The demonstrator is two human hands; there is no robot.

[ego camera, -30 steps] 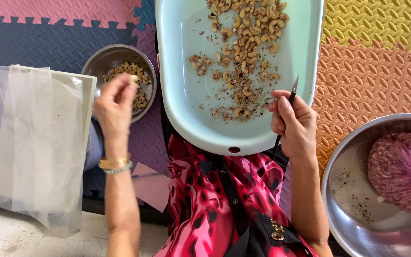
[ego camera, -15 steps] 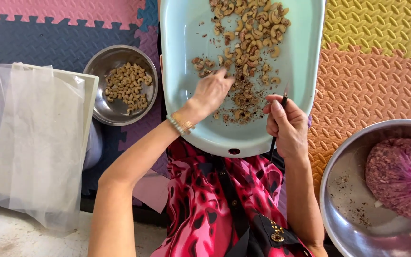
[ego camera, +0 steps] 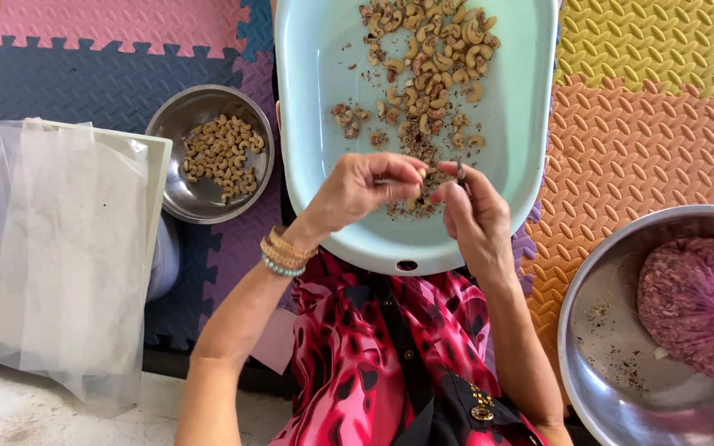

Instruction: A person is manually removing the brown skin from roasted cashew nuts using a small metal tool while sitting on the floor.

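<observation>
Head view: over the near end of a pale blue tub [ego camera: 324, 124] resting on the lap, the left hand [ego camera: 365, 186] pinches a cashew [ego camera: 425, 175] between thumb and fingertips. The right hand [ego camera: 473, 211] is closed around a small dark knife [ego camera: 460, 171], its tip just beside the nut. More cashews [ego camera: 431, 58] lie in the tub. A steel bowl [ego camera: 177, 194] of peeled nuts sits to the left on foam floor mats [ego camera: 646, 124].

left hand [ego camera: 365, 186]: over the near part of the pale blue tub [ego camera: 316, 107], fingertips pinching a cashew [ego camera: 420, 175]
right hand [ego camera: 473, 211]: just beside the left hand, holding a small dark tool [ego camera: 460, 171]
cashews in tub [ego camera: 431, 58]: heaped at the far side
small steel bowl [ego camera: 177, 194]: left of the tub, holds peeled cashews [ego camera: 221, 153]
large steel bowl [ego camera: 601, 330]: near right, holds a pink bag [ego camera: 696, 301]
</observation>
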